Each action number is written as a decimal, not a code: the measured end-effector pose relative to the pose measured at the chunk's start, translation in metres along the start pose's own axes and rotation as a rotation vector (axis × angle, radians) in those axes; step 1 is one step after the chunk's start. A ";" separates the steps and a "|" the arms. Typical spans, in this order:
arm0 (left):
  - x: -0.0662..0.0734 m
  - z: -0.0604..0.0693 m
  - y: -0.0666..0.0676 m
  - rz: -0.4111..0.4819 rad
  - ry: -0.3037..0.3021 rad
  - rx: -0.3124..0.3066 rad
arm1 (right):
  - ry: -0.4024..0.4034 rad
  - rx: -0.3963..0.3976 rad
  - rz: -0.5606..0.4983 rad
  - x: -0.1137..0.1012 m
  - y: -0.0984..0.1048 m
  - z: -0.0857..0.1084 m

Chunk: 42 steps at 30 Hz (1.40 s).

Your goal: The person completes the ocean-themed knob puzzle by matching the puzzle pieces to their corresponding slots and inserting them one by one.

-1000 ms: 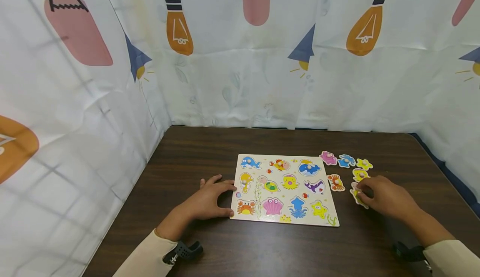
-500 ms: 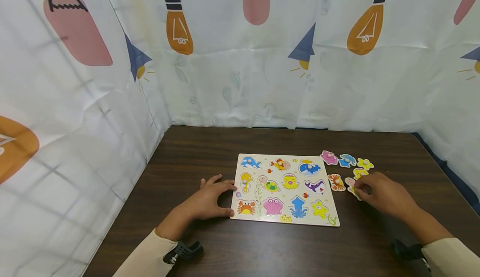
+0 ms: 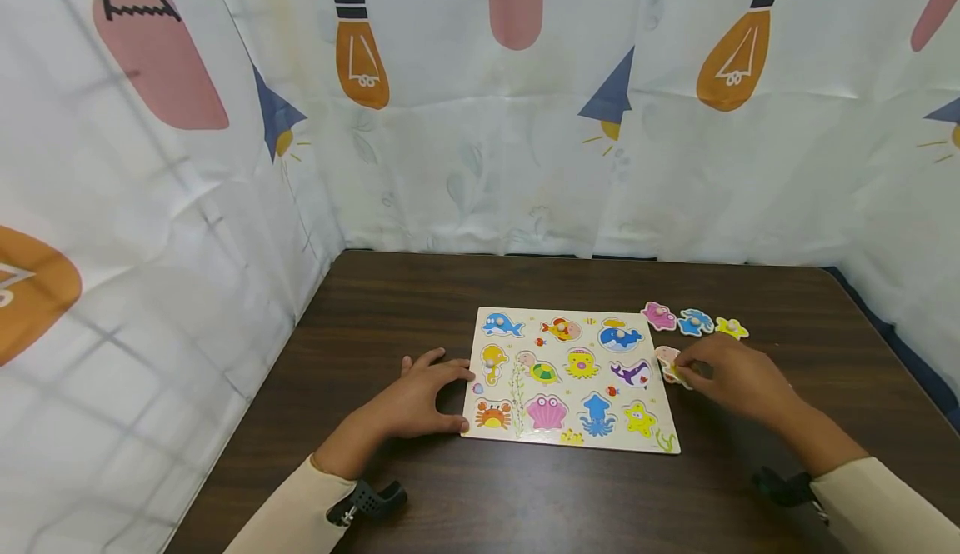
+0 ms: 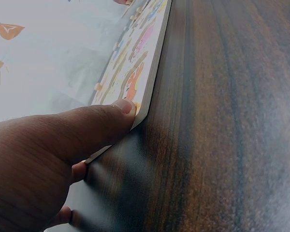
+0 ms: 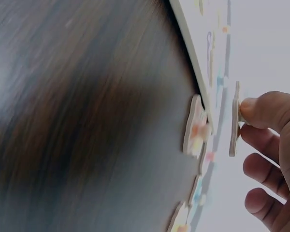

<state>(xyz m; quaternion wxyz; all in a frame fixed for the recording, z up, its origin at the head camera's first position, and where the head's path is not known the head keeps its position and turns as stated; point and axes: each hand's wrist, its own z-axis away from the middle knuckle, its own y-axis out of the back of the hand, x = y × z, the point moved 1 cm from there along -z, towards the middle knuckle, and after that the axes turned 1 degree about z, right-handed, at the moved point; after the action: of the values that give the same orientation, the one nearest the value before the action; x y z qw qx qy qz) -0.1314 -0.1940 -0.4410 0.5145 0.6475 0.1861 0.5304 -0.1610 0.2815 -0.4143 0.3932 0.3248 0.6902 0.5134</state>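
A thin, rectangular puzzle board (image 3: 558, 446), smooth and pale-faced, lies flat on the dark, wood-grained worktop (image 3: 570, 504), right of centre in the lower half of the frame. It shows eleven large sea-creature pictures in three rows; the left wrist view shows small rounded knobs on it. Three flat, wavy-edged loose pieces lie by its upper right corner: a pink piece (image 3: 659, 316), a blue piece (image 3: 695, 322) and a yellow piece (image 3: 731, 328). In the right wrist view, an orange-marked piece (image 5: 194, 128) lies just beside the board.

The right hand (image 3: 738, 375) pinches one pale pink-and-yellow piece (image 3: 666, 356) between thumb and index finger, near the board's right edge; the right wrist view shows it edge-on as a thin slab, its other fingers loosely bent. The left hand (image 3: 420, 396) is spread, its thumb resting on the board's lower left corner, another fingertip touching the left edge. Behind hangs a creased white curtain (image 3: 450, 137).
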 end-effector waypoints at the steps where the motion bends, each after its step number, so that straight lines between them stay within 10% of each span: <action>1: 0.000 0.000 0.000 -0.002 0.001 -0.001 | -0.003 -0.004 -0.004 -0.002 -0.001 -0.001; 42: -0.001 0.000 0.001 0.001 -0.010 -0.003 | 0.084 -0.037 -0.051 -0.064 -0.017 -0.054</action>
<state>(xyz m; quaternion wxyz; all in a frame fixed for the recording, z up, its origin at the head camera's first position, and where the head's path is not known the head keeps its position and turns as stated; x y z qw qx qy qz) -0.1320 -0.1945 -0.4408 0.5163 0.6495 0.1823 0.5276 -0.1784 0.1981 -0.4087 0.3826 0.2779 0.7045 0.5292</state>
